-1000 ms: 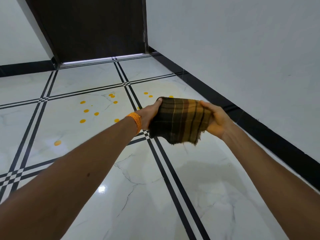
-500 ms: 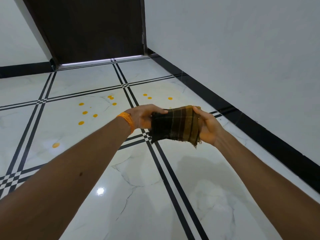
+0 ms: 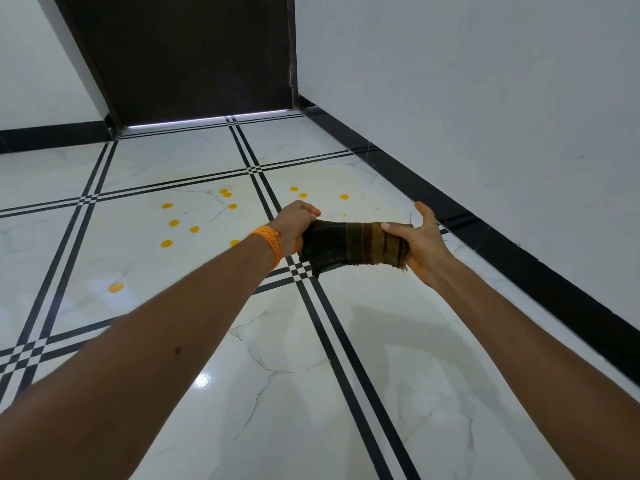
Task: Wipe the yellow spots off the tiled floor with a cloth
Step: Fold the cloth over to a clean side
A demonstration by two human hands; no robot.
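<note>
Where the glossy tiled floor (image 3: pixel 145 271) spreads beneath the camera, its large square slabs are white, marbled with thin grey veins, and divided by double black lines that cross in small checkered knots. A bright pinpoint of light reflects off the polished surface low in the view. Plain matte walls (image 3: pixel 485 98) rise on the right and far left, edged at the bottom with a shiny black skirting (image 3: pixel 519 251). A dark brown door (image 3: pixel 194 57) with a flat, dull face closes the far end, a thin line of light showing under it.

Two bare forearms reach forward above the floor. Between them hangs the cloth (image 3: pixel 349 245), a folded, coarse woven piece in dark brown with ochre stripes and a frayed lower edge, stretched into a rough band and held in the air, clear of the tiles. The left hand (image 3: pixel 294 230) is clenched around the cloth's left end; the right hand (image 3: pixel 415 244) grasps the right end with thumb across the top and fingers partly spread behind.

A braided orange thread band (image 3: pixel 270 242) wraps the left wrist. The yellow spots (image 3: pixel 194 223), small round and oval dabs, lie scattered on the tiles beyond the hands, most on the slab to the left, a few on the one ahead, and one larger blot (image 3: pixel 116 287) apart to the near left.
</note>
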